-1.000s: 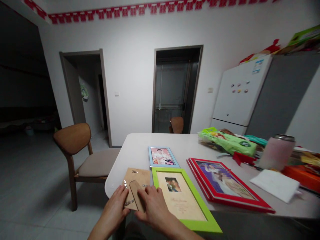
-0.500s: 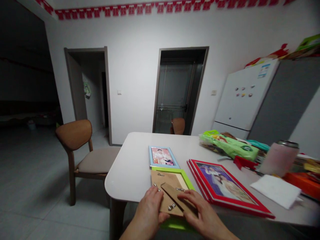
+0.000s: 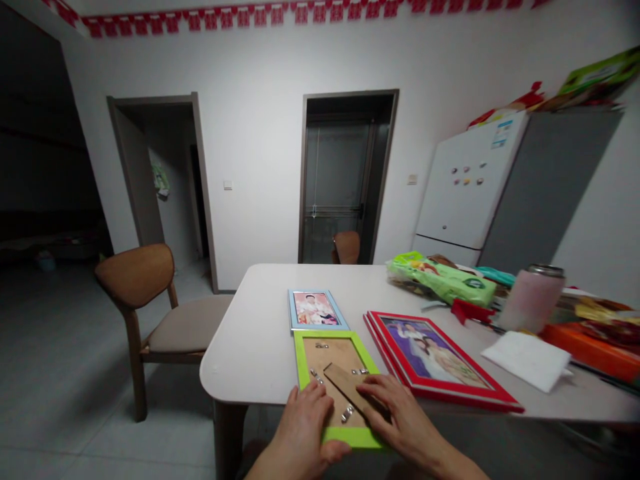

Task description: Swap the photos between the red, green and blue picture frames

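Left hand, right hand, forearms, all bare

One green frame, one backing board, one blue frame, two chairs

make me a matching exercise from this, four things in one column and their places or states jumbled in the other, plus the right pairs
1. brown backing board
2. blue-framed picture
3. bottle
4. right hand

a. by the far edge of the green frame
b. pink, standing upright
c. on the stand leg
d. within the green frame's border

Pairs: 1-d, 2-a, 3-b, 4-c
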The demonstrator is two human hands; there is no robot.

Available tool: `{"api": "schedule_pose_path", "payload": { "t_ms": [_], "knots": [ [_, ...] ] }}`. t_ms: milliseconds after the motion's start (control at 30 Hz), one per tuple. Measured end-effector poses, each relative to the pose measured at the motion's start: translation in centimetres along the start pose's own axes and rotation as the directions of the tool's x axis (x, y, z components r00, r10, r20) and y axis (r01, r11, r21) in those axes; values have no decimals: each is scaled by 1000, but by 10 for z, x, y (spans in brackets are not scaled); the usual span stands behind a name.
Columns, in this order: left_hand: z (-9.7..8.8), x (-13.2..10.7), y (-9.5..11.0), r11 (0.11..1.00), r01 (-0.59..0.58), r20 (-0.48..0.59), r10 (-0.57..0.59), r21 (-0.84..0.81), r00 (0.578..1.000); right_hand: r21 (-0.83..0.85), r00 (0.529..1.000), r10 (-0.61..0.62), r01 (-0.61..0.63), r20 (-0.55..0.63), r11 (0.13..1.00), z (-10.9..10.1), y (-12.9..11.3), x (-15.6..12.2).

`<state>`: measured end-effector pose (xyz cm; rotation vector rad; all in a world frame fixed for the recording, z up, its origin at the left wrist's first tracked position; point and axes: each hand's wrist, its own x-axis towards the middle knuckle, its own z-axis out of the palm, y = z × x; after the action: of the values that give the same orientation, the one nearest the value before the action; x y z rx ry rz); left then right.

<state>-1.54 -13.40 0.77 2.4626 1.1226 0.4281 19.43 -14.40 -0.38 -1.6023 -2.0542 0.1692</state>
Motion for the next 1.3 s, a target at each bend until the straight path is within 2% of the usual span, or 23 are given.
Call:
{"api": "schedule_pose_path", "payload": {
  "t_ms": [100,267,600,667,733,833,900,1167,1300],
  "knots": [
    [1,-3,-3,999,-48,26,48,-14,999,-59,997,61,-64,-51,996,2,3,14],
    [3,-2,-6,998,-56,-21,56,2,998,-159,995,88,-96,-52,983,4,7,31],
    [3,-3,-4,1000,-8,-41,8,-11,999,-130,992,106,-114,-69,985,2,11,29],
    [2,-3,-5,1000,-5,-39,4,-19,999,-109,995,78,-85,-66,990,1,4,23],
    [0,-3,-7,999,-7,-37,6,-31,999,-79,999,3,-6,-39,997,-1,-7,15],
    [-1,-4,-7,999,-5,-35,4,-40,999,-25,986,-154,155,66,988,-5,-26,3],
    [-3,-4,-6,999,2,-34,-4,-38,999,-7,970,-218,220,111,976,-7,-37,-1],
    [-2,-5,-7,998,7,-45,-10,-60,999,-4,932,-305,312,196,950,-19,-43,-5],
    [-3,-5,-9,998,19,-42,-22,-68,999,33,945,-283,281,166,959,-17,-42,-1]
  ]
}}
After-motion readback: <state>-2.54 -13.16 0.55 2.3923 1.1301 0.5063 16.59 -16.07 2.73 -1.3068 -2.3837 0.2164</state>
